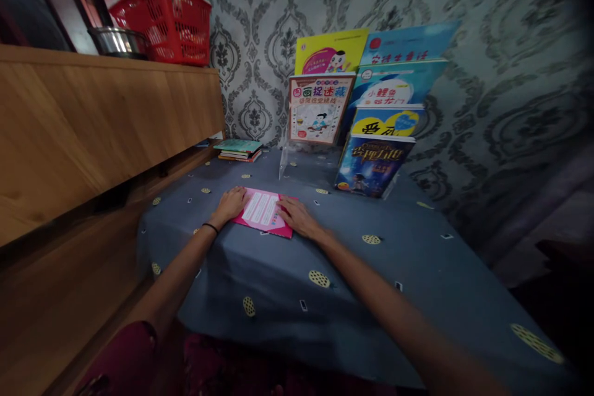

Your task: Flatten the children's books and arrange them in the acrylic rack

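A thin pink book (260, 210) lies flat near the front edge of the cloth-covered table, a pale panel of printed text showing on its upper side. My left hand (232, 203), with a dark band around the wrist, rests on the book's left edge, its fingers stretched out. Across from it, my right hand (299, 218) lies on the right edge, fingers extended over the cover. Both hands touch the book from above, and neither is wrapped around it.
A clear stand (284, 164) holds several upright picture books, including a dark blue book (374, 164) in front. A small book stack (239, 148) lies at the table's back left. On the wooden cabinet (111, 111) sit a red basket (179, 18) and a metal pot (119, 42).
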Demonstrator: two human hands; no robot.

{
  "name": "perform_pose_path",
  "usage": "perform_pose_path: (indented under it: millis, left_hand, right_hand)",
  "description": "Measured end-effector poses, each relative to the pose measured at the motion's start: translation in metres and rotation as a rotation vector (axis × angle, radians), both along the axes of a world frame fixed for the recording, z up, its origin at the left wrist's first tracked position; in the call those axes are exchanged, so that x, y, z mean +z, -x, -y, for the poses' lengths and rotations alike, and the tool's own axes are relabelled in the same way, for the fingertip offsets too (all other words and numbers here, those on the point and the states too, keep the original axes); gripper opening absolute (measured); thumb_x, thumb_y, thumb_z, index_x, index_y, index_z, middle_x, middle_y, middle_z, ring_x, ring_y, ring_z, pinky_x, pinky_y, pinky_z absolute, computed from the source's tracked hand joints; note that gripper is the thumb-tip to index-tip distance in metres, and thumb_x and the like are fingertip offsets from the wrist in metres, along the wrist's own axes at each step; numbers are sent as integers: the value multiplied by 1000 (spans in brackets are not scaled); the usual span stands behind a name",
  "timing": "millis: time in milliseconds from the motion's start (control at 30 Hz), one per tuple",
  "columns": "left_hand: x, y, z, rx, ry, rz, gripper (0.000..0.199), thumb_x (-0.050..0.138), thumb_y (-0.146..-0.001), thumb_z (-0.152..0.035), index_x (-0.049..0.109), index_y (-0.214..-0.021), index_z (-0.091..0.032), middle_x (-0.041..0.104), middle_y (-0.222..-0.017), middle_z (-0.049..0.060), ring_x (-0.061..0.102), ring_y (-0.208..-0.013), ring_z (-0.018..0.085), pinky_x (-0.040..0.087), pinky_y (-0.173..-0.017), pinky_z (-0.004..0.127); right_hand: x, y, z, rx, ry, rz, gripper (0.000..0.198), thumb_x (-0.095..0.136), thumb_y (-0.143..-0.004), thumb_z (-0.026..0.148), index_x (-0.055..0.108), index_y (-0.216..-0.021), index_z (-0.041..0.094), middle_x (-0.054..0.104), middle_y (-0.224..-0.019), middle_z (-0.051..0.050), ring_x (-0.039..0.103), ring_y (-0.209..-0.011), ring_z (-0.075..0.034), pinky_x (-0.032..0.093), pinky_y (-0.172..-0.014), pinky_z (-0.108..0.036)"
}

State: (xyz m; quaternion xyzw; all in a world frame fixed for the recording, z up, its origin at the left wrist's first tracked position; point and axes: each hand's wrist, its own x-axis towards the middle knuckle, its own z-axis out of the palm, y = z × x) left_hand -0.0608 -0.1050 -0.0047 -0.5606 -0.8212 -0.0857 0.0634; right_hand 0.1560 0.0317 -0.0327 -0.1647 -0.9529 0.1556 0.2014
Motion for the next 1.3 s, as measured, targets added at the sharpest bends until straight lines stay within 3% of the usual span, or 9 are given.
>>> perform_pose_path:
  millis: [267,533,833,967,1100,1300]
  left_hand:
    - [2,-5,2,22,-25,-37,36,32,-106,-32,63,-117,-18,67,-128,14,64,-116,25,47,-98,36]
    - [2,-6,2,23,-21,-35,35,33,-106,-31,62,-119,-16,66,-127,14,62,-115,25,47,-98,36]
    - [4,-10,0,3,-28,-38,34,34,-106,-28,63,-118,-14,66,-125,16,64,-114,26,48,-98,38]
    - [3,-9,-1,-12,-38,-37,33,36,-105,-27,63,-120,-16,64,-131,16,62,-120,27,47,-101,39]
    - [0,-7,-3,-21,-36,-39,34,36,-105,-27,61,-127,-17,62,-137,14,55,-131,27,44,-109,40]
    - [-8,-2,-5,-45,-93,-42,37,37,-105,-27,61,-132,-18,60,-141,15,53,-137,29,45,-110,44]
  right_hand:
    - [2,-3,3,-6,-2,23,40,47,-101,28,63,-134,12,56,-148,-18,50,-140,-28,37,-118,-46]
    - [9,-6,8,16,-13,10,38,44,-102,27,66,-130,14,64,-137,-16,57,-131,-27,41,-114,-46]
    - [4,-8,4,16,-13,-4,39,47,-99,26,66,-128,10,62,-140,-21,55,-134,-29,42,-113,-49]
    - [9,0,12,117,-61,-4,35,44,-100,22,68,-123,12,66,-134,-19,58,-131,-29,42,-113,-51]
    - [18,27,26,258,-72,88,41,47,-100,23,60,-136,9,58,-144,-21,49,-140,-29,37,-118,-49]
    - [20,42,14,263,-25,211,59,46,-103,37,43,-150,2,40,-158,-25,32,-151,-31,28,-124,-50]
